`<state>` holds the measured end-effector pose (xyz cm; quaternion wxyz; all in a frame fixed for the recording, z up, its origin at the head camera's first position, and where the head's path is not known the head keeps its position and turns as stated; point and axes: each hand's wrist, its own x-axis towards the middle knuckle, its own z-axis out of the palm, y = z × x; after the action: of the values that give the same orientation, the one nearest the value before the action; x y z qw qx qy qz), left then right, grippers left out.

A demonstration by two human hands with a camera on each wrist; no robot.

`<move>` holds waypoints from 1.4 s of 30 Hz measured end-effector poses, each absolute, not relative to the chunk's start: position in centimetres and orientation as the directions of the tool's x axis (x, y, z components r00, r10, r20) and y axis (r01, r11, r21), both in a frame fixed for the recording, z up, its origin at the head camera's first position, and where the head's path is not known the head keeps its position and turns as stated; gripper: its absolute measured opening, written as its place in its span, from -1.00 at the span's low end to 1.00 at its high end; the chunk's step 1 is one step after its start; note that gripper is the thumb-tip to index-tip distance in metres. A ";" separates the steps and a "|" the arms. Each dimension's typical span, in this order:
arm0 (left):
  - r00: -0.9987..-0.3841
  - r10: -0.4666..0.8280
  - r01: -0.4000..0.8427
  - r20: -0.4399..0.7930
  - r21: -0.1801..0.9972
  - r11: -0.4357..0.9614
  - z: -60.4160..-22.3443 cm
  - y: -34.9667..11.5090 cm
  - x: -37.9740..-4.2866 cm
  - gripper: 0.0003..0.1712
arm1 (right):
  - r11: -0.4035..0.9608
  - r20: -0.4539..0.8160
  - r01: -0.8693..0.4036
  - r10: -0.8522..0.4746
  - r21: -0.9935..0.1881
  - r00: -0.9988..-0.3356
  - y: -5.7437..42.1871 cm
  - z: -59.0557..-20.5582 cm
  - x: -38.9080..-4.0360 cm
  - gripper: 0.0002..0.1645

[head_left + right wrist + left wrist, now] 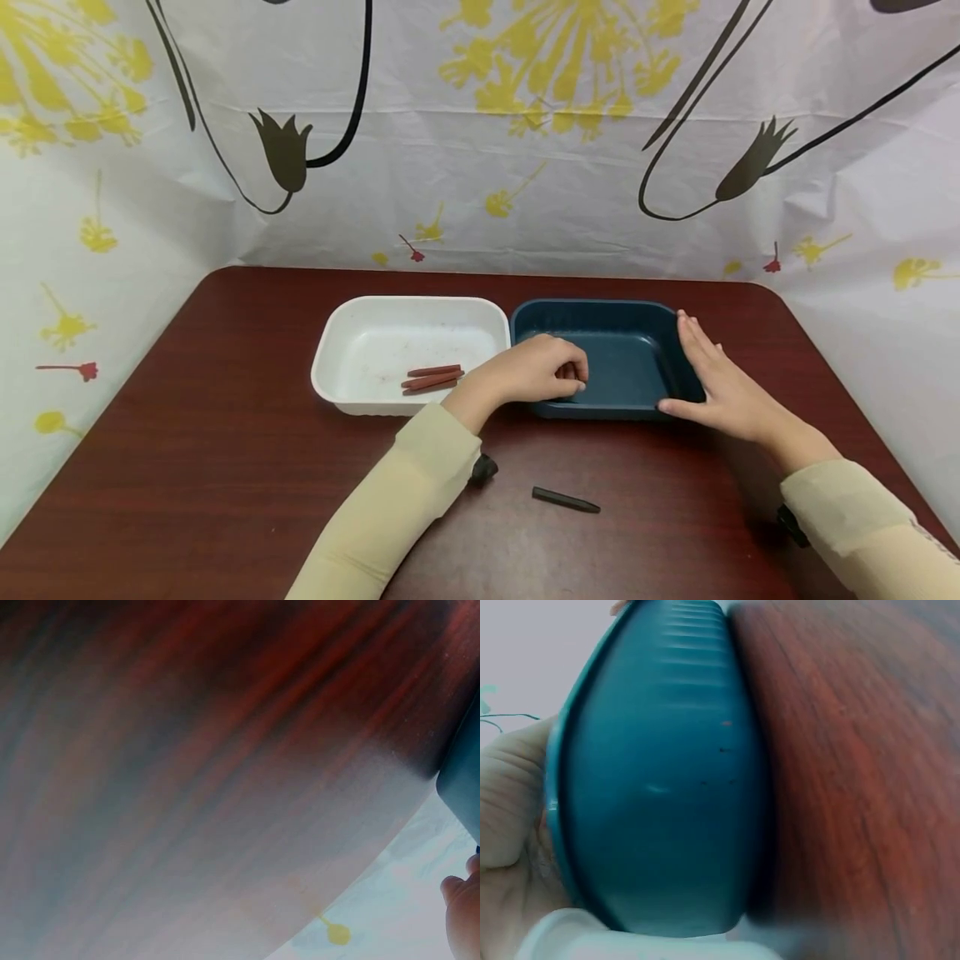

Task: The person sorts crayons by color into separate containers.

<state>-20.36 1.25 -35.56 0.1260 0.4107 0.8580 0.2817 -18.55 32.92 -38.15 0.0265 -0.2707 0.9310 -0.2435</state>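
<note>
My left hand [536, 368] reaches over the left end of a dark blue tray [630, 413], fingers curled down inside it. In the left wrist view, that hand [510, 802] shows behind the tray's rim. I cannot tell whether its fingers hold anything. My right hand [731, 396] rests against the tray's right end, fingers straight along the far corner and thumb spread at the near one. Beside it on the left, a white tray [337, 398] holds a few brownish-red crayons [432, 381]. One black crayon [566, 500] lies on the table in front of the blue tray.
Both trays stand side by side toward the back of a dark red-brown wooden table [247, 483]. A patterned white cloth [420, 167] hangs behind the table and along its sides. Dark wrist straps [483, 469] show at both sleeves.
</note>
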 end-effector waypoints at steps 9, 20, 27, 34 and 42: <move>-0.570 0.821 0.706 0.035 0.532 0.467 -33.0 -0.2 -17.8 -0.83 | 0.736 0.080 -0.488 -0.515 -0.469 -0.854 32.9 -38.2 -18.6 0.38; -0.483 0.875 0.796 0.017 0.424 0.432 -32.3 -0.6 -14.7 -0.83 | 0.741 0.079 -0.485 -0.511 -0.465 -0.856 32.9 -38.2 -18.6 0.39; -0.413 0.907 0.803 -0.085 0.437 0.406 -33.1 -0.2 -13.7 -0.84 | 0.745 0.082 -0.486 -0.509 -0.458 -0.857 32.9 -38.2 -18.6 0.39; -0.374 0.908 0.810 -0.187 0.411 0.418 -34.8 0.8 -13.1 -0.93 | 0.744 0.083 -0.491 -0.513 -0.453 -0.854 32.9 -38.1 -18.6 0.39; -0.373 0.891 0.794 -0.257 0.408 0.450 -35.8 1.3 -12.9 -0.93 | 0.746 0.084 -0.484 -0.506 -0.457 -0.858 32.9 -38.2 -18.6 0.38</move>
<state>-12.89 1.30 -35.83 0.2241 0.5129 0.8216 0.1083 -18.63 32.85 -38.17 0.0227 -0.2651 0.9341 -0.2380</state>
